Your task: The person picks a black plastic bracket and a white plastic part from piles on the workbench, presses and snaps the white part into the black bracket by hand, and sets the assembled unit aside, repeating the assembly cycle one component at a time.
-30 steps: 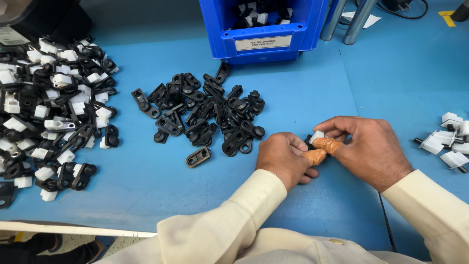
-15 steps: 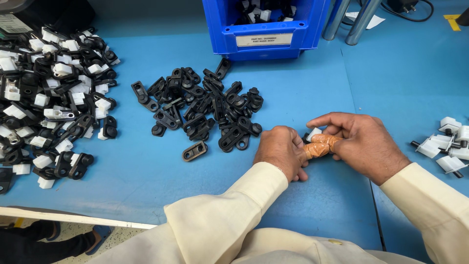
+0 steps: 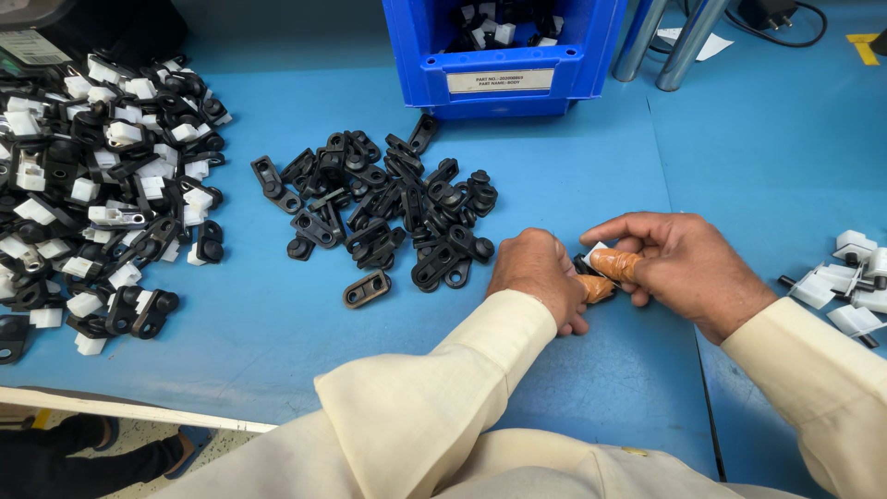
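Hands meet low on the blue table (image 3: 277, 314), both in cream sleeves. The left hand (image 3: 540, 277) is curled nearly into a fist, knuckles up, its orange-taped thumb tip pressing a small part (image 3: 591, 259) against the right hand (image 3: 688, 268). That part is black and white and mostly hidden between the fingers; it sits just right of the left knuckles and under the right hand's taped fingertip (image 3: 614, 265). The right hand is half closed, index finger stretched over the top, thumb and taped finger pinching the part. Just left of the left hand lies a pile of black clips (image 3: 388, 208), one clip (image 3: 367, 289) loose at its near edge. Beyond the hands stands a blue bin (image 3: 499, 79). Far left is a heap of black-and-white parts (image 3: 92, 185); right of the right hand, a few white pieces (image 3: 845, 286).
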